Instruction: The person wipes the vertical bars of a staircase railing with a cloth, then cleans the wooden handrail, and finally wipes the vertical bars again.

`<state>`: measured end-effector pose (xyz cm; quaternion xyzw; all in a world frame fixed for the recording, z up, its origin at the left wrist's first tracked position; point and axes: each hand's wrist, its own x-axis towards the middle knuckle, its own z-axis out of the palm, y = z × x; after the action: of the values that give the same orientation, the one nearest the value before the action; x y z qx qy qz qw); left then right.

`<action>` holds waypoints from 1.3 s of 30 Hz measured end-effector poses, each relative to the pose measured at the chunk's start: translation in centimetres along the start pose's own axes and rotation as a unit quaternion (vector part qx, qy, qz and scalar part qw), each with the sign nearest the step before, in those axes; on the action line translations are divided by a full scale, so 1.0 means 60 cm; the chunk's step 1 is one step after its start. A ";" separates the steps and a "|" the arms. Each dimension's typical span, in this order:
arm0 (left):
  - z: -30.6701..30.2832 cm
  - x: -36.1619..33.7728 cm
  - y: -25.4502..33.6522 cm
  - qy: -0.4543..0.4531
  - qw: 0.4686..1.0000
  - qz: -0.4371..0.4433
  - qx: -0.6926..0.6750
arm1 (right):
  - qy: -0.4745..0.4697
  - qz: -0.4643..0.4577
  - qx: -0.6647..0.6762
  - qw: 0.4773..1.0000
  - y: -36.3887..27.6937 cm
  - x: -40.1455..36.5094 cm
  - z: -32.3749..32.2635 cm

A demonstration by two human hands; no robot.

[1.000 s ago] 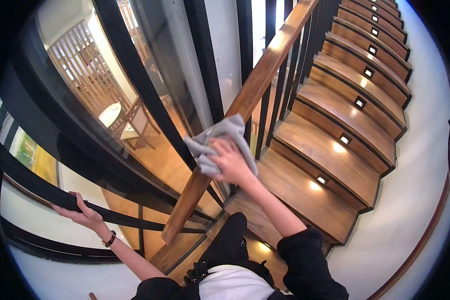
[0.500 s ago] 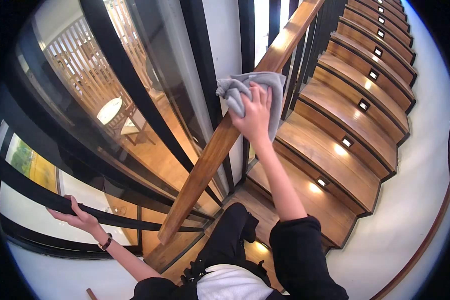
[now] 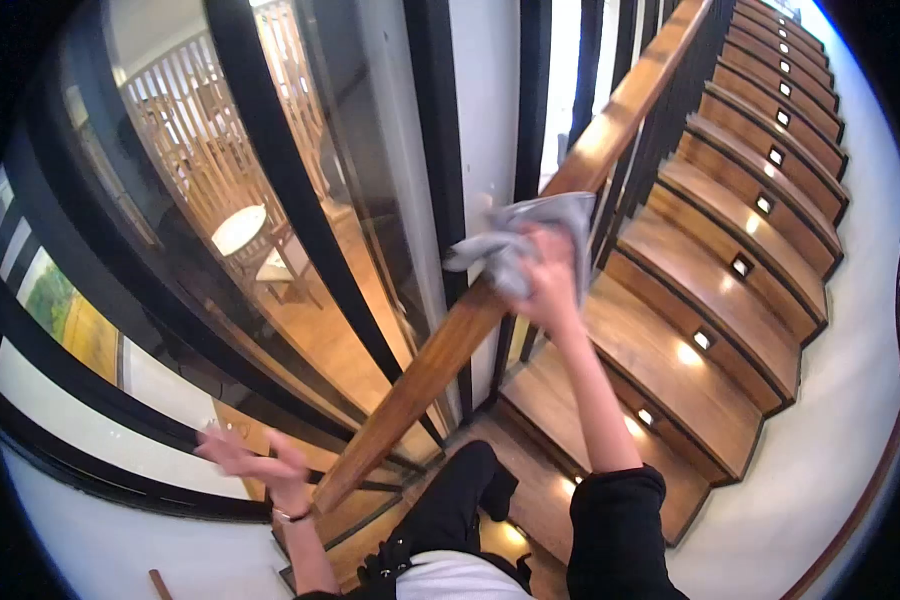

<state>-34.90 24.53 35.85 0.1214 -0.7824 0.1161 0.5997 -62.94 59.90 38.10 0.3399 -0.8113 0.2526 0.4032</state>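
A crumpled grey cloth drapes over the wooden handrail, pressed there by my right hand. The fingers of that hand are curled into the cloth, and part of it bunches out to the left. My left hand is lifted beside the lower end of the handrail, near the black metal bars. Its fingers are spread and slightly blurred, with nothing in them.
Wooden stairs with small riser lights climb to the upper right, along a white wall with a second handrail. Behind glass at left stand a round table and a chair.
My left hand has come off the black bar and moved right, toward the handrail. My view has shifted, and the right hand with the cloth stays on the handrail.
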 end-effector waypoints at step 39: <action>0.087 -0.237 0.139 -0.340 0.875 -0.038 -0.343 | 0.205 0.000 -0.052 0.977 -0.186 0.216 0.042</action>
<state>-38.81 31.39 20.50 -0.0303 -0.9237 -0.2302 0.3049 -61.47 46.55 48.92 0.2600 -0.7234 0.2743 0.5779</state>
